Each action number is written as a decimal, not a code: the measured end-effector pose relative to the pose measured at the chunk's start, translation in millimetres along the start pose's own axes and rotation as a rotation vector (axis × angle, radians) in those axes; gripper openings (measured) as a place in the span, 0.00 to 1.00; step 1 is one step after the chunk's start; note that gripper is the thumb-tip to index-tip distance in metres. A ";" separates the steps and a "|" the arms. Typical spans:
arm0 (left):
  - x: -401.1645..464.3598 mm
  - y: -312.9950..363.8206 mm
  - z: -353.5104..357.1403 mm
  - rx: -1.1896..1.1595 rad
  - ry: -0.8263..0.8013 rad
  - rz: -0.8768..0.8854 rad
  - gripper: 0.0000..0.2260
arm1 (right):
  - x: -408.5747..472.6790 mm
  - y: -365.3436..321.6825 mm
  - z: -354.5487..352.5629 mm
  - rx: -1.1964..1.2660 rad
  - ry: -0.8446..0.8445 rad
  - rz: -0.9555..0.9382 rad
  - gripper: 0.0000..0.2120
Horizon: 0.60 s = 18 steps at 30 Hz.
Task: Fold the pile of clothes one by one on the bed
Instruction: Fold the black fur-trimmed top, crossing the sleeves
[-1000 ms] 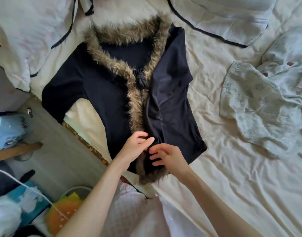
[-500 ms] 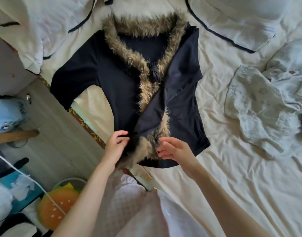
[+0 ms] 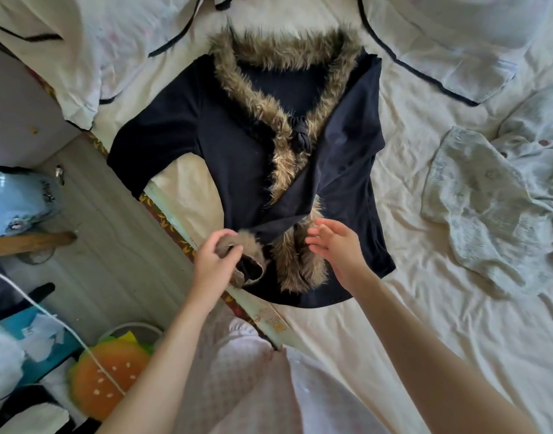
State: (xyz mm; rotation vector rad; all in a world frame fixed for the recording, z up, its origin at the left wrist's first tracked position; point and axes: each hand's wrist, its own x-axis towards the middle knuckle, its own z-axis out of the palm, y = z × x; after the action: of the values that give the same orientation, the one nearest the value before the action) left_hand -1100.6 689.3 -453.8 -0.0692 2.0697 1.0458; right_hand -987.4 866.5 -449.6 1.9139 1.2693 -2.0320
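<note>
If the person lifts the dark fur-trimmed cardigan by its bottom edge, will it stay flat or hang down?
The cardigan would probably hang limp: its thin cloth already creases where the left hand grips the fur trim. It looks light. One sleeve overhangs the bed's edge and may drag.

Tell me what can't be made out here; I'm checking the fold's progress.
Head view only:
- Dark fur-trimmed top: its right sleeve is folded in, so its cuff is hidden.
- Left hand: the grip covers the fur hem corner.
- Pale patterned garment: cut off by the right edge.
- Right hand: blurred; contact unclear.
</note>
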 end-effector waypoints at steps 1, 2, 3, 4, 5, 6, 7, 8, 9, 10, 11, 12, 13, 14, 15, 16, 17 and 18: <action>-0.5 -3.3 -13.2 -0.110 0.024 -0.050 0.11 | 2.6 -3.8 0.2 0.033 0.013 0.001 0.10; -0.7 -6.5 -24.4 -0.135 0.029 -0.075 0.12 | 5.3 -7.9 0.6 0.068 0.023 0.005 0.09; 0.6 -8.6 -32.2 -0.097 0.004 -0.089 0.13 | 8.6 -11.7 0.5 0.106 0.031 0.012 0.09; 3.6 -11.0 -36.3 -0.019 -0.031 -0.101 0.14 | 12.6 -15.5 0.1 0.147 0.036 0.025 0.10; 7.4 -12.3 -37.4 0.083 -0.049 -0.106 0.14 | 16.9 -19.1 -0.9 0.194 0.040 0.044 0.11; 13.1 -10.9 -35.8 0.188 -0.041 -0.083 0.13 | 21.9 -23.4 -1.9 0.248 0.046 0.066 0.12; 19.1 -5.6 -32.4 0.299 -0.016 -0.025 0.13 | 27.6 -28.4 -2.9 0.297 0.053 0.085 0.15; 25.6 1.8 -27.5 0.411 0.015 0.057 0.14 | 34.3 -33.6 -3.8 0.329 0.065 0.097 0.17; 31.8 11.4 -21.0 0.504 0.041 0.145 0.15 | 41.8 -39.7 -5.1 0.346 0.079 0.102 0.19; 36.5 22.7 -14.6 0.569 0.046 0.230 0.16 | 48.3 -45.8 -5.9 0.362 0.085 0.105 0.20; 43.1 34.8 -4.5 0.609 0.031 0.321 0.16 | 56.3 -53.0 -7.6 0.386 0.082 0.108 0.21; 49.6 47.9 6.8 0.639 0.002 0.417 0.15 | 64.1 -60.1 -9.3 0.421 0.073 0.116 0.20; 56.6 61.2 19.6 0.654 -0.033 0.508 0.14 | 70.9 -67.2 -11.4 0.463 0.064 0.126 0.20; 62.6 74.6 31.8 0.658 -0.063 0.587 0.14 | 76.0 -73.4 -12.7 0.508 0.057 0.136 0.19; 69.9 90.0 46.2 0.658 -0.085 0.655 0.13 | 81.9 -80.0 -15.3 0.566 0.055 0.143 0.18; 76.6 104.7 59.6 0.657 -0.102 0.702 0.13 | 87.8 -85.9 -17.7 0.636 0.061 0.150 0.17; 83.7 117.3 71.5 0.658 -0.112 0.731 0.13 | 92.9 -91.0 -19.9 0.708 0.075 0.155 0.16; 90.4 128.9 82.1 0.672 -0.119 0.750 0.14 | 97.7 -95.5 -22.2 0.765 0.085 0.155 0.16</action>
State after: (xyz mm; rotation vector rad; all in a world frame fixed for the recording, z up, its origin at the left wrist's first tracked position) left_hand -1158.6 857.1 -458.5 1.1454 2.2664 0.6596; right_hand -1045.2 987.9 -482.8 2.2856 0.3162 -2.5956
